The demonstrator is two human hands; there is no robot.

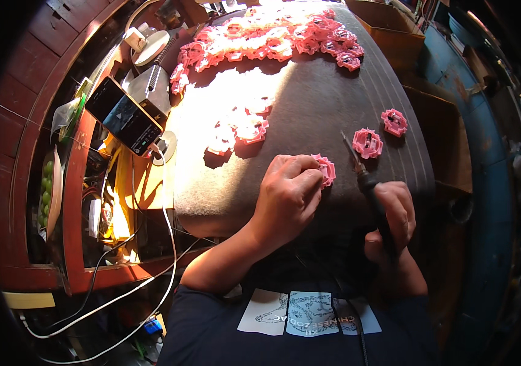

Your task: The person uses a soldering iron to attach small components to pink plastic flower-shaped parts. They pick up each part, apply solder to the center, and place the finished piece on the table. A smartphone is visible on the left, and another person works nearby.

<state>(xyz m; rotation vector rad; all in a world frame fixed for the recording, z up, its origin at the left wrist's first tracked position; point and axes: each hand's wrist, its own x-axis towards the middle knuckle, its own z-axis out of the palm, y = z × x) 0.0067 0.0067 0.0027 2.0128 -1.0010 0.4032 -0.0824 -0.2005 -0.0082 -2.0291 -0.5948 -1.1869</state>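
My left hand (289, 194) is closed, its fingertips pinching the edge of a small pink plastic piece (327, 171) near the front of the grey padded work surface (309, 116). Part of that piece is hidden behind my fingers. In my right hand (397, 212) is a soldering iron (367, 182), gripped by its dark handle. Its thin metal tip points up and away, just left of a second pink piece (367, 144) with dark parts inside, and stands apart from the held one. Another pink piece (394, 122) lies farther right.
A large heap of pink pieces (278, 46) covers the far end, and a smaller sunlit group (248, 127) lies left of middle. A phone (124, 116) with a white cable (166, 207) leans at the left. Cardboard boxes (434, 131) stand at the right.
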